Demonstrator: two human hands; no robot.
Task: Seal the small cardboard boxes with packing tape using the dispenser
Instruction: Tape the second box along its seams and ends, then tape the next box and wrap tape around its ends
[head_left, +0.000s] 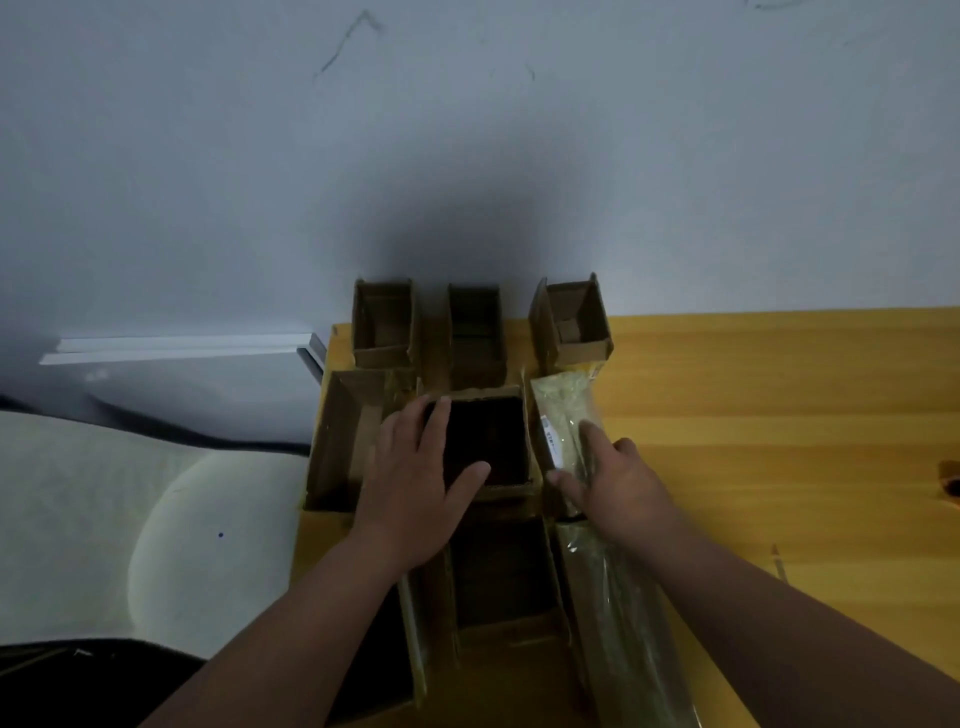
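Several small open cardboard boxes stand on the left end of a wooden table (779, 395). The middle box (498, 431) is open with a dark inside. My left hand (415, 483) rests flat on its left wall, fingers straight, thumb reaching across the opening. A long plastic-wrapped package (563, 410) lies just right of this box. My right hand (613, 478) grips it, thumb on its left side, index finger along its top. I cannot make out a tape dispenser.
Three small open boxes (384, 325) (475, 327) (574, 322) line the back edge by the wall. A larger open box (337, 441) stands to the left, another (498, 577) nearer me. A white cushion (104, 519) lies off the table's left edge.
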